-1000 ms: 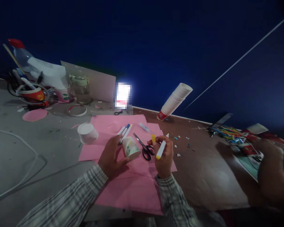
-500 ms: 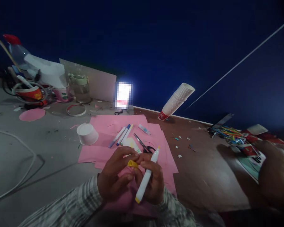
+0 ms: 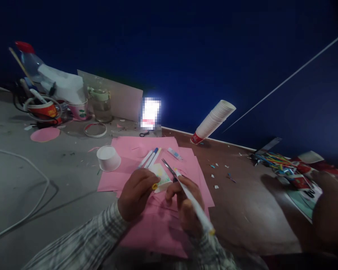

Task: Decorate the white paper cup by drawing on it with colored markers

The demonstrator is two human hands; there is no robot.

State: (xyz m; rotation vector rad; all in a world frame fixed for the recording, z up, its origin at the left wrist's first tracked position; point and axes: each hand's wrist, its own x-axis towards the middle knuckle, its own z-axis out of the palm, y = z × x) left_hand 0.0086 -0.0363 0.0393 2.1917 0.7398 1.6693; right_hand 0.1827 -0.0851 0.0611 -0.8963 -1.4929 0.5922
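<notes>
My left hand [image 3: 136, 193] is closed, pinching a small yellow rolled piece [image 3: 155, 185] at its fingertips; its material is hard to make out. A white marker with yellow ends [image 3: 197, 206] is held in my right hand [image 3: 186, 202], slanting across the fingers. Just beyond both hands lies a white piece with green and yellow marks [image 3: 163, 180]. Black-handled scissors [image 3: 169, 168] lie partly behind my right fingers. Several markers [image 3: 150, 157] and a small clear tube [image 3: 175, 154] rest on the pink sheets [image 3: 157, 228].
A white paper cup [image 3: 109, 158] stands upside down at left. Stacked cups [image 3: 212, 122] lean at the back. Far left hold a red cup of tools [image 3: 42, 110] and a jar [image 3: 100, 105]. Another person's hand [image 3: 331, 202] is at right, near a pile of coloured pens [image 3: 278, 157].
My hands have moved apart. My left hand keeps the yellow piece, while my right hand has shifted right and the marker has swung so its near end points right.
</notes>
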